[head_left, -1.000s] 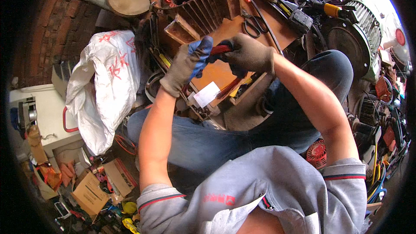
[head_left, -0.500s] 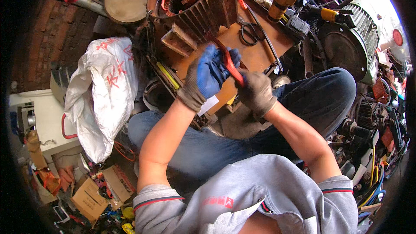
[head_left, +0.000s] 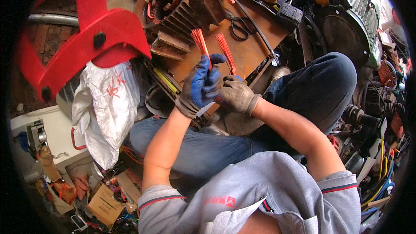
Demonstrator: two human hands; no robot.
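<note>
My left hand (head_left: 200, 84), in a blue and grey work glove, is closed round a bundle of thin orange-red strands (head_left: 199, 41); their loose ends fan out above the fist. Just to its right, my gloved right hand (head_left: 237, 95) grips a second bundle of red strands (head_left: 225, 52) that sticks up from the fist. Whether the two bundles join inside the hands is hidden. Beyond them, a rusty finned motor housing (head_left: 190, 15) with red windings inside rests on a brown board (head_left: 208, 58). Black-handled scissors (head_left: 239, 29) lie on that board.
A red metal frame (head_left: 99, 34) looms at the upper left. Below it stand a white sack (head_left: 106, 112) and cardboard boxes (head_left: 104, 203). At the upper right are a large grey motor (head_left: 346, 34) and a cordless tool's battery pack (head_left: 289, 14). Cables and parts crowd the right.
The red strands, stretched between my hands before, now stand up from the fists as two bundles. The view has shifted, so the red frame fills more of the upper left.
</note>
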